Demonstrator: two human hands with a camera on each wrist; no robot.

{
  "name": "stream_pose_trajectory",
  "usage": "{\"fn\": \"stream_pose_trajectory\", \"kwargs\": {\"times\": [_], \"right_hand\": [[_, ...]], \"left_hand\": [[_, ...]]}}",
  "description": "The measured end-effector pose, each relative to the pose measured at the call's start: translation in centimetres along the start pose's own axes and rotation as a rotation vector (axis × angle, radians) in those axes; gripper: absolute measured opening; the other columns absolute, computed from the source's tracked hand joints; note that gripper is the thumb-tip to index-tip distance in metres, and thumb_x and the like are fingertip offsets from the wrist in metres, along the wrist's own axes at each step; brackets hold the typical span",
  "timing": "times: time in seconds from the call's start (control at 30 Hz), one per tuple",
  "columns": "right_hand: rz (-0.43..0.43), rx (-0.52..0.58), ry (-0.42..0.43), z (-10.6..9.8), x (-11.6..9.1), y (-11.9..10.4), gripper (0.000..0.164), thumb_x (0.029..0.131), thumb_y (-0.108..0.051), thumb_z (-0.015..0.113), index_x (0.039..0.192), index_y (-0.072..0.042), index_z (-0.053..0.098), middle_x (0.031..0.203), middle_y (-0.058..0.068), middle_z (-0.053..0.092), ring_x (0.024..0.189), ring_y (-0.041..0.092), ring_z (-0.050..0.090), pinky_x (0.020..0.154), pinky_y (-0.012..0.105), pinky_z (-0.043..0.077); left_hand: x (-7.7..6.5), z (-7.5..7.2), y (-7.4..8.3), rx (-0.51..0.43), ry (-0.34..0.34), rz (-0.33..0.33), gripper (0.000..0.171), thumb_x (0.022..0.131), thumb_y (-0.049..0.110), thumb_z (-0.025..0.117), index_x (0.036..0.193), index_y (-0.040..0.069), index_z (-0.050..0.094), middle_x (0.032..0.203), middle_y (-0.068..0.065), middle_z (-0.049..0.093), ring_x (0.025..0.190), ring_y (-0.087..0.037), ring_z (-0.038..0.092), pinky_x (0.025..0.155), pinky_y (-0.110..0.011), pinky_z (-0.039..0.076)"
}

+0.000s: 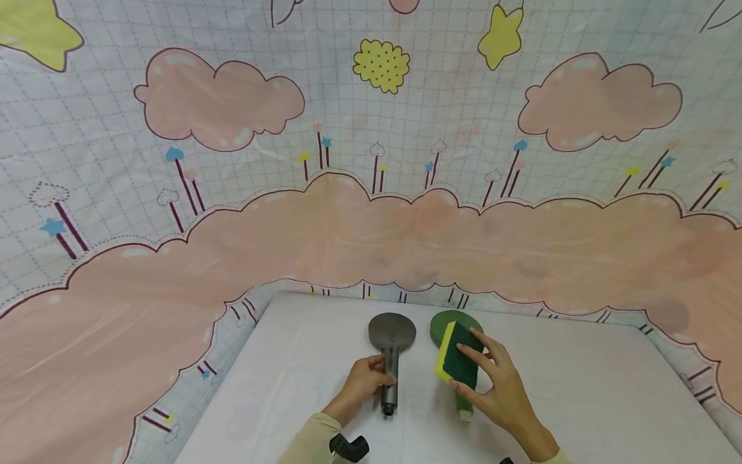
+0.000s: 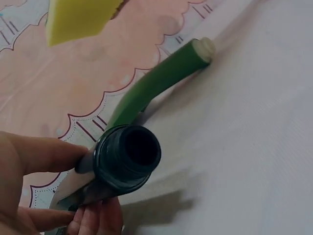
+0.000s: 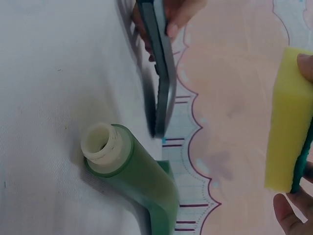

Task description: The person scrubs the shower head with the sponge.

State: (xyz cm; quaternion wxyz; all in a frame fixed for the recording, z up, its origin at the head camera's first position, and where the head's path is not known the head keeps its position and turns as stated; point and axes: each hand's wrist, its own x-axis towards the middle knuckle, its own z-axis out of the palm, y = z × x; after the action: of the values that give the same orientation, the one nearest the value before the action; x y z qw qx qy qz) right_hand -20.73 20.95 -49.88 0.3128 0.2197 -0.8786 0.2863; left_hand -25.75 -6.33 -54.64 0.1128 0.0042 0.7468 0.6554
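Note:
A dark grey shower head (image 1: 392,332) is gripped by its handle in my left hand (image 1: 362,385); its threaded end (image 2: 128,154) faces the left wrist camera. My right hand (image 1: 501,386) holds a yellow sponge (image 3: 288,122) with a dark green scouring side (image 1: 466,354), pinched between thumb and fingers. Below and behind the sponge, a green shower head (image 1: 443,320) lies on the white table, partly covered by the sponge in the head view. Its handle (image 2: 161,76) ends in a pale threaded connector (image 3: 100,144), and neither hand appears to touch it.
The white table (image 1: 278,374) spreads out under both hands. Behind and around it hangs a cloth (image 1: 464,245) printed with pink clouds and stars. A black wrist device (image 1: 350,447) sits on the left wrist, beside the sleeve (image 1: 310,441).

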Motion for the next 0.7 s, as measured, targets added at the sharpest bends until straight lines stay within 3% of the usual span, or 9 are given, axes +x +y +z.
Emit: {"fn": "stream_pose_trajectory", "kwargs": {"times": [0.23,0.37,0.5,0.6,0.7], "right_hand": [[-0.032,0.024,0.029,0.18,0.09,0.04,0.065,0.067,-0.030,0.090,0.127,-0.023,0.066,0.144,0.013,0.050,0.124,0.029,0.048,0.095,0.003,0.034],[-0.019,0.040,0.051,0.00,0.42,0.21,0.066,0.066,-0.025,0.090,0.128,-0.020,0.066,0.146,0.016,0.048,0.124,0.032,0.049,0.095,0.003,0.035],[0.004,0.036,0.038,-0.24,0.84,0.32,0.070,0.067,-0.023,0.089,0.132,-0.018,0.063,0.148,0.016,0.046,0.128,0.034,0.046,0.091,0.033,0.055],[0.014,0.034,0.019,-0.25,0.94,0.34,0.071,0.068,-0.024,0.089,0.133,-0.018,0.061,0.148,0.017,0.045,0.129,0.035,0.044,0.085,0.056,0.055],[0.024,0.046,0.008,-0.14,0.94,0.28,0.071,0.069,-0.024,0.089,0.133,-0.017,0.061,0.148,0.018,0.044,0.130,0.036,0.043,0.086,0.059,0.054]], "left_hand": [[-0.38,-0.32,0.44,-0.114,-0.052,-0.029,0.065,0.080,0.005,0.071,0.138,-0.011,0.046,0.125,-0.024,0.065,0.091,-0.014,0.067,0.077,-0.028,0.051],[-0.33,-0.45,0.36,-0.183,-0.093,-0.022,0.066,0.082,0.003,0.068,0.140,-0.012,0.041,0.128,-0.026,0.063,0.088,-0.016,0.071,0.075,-0.030,0.056],[-0.26,-0.45,0.28,-0.249,-0.145,-0.018,0.066,0.085,0.002,0.066,0.143,-0.012,0.037,0.128,-0.027,0.062,0.089,-0.020,0.073,0.074,-0.035,0.059],[-0.35,-0.33,0.33,-0.260,-0.150,-0.021,0.066,0.086,0.003,0.066,0.143,-0.011,0.036,0.127,-0.026,0.063,0.091,-0.020,0.073,0.075,-0.035,0.059],[-0.50,-0.22,0.43,-0.261,-0.146,-0.019,0.065,0.088,0.004,0.065,0.144,-0.011,0.035,0.127,-0.026,0.063,0.094,-0.021,0.072,0.077,-0.034,0.058]]}}
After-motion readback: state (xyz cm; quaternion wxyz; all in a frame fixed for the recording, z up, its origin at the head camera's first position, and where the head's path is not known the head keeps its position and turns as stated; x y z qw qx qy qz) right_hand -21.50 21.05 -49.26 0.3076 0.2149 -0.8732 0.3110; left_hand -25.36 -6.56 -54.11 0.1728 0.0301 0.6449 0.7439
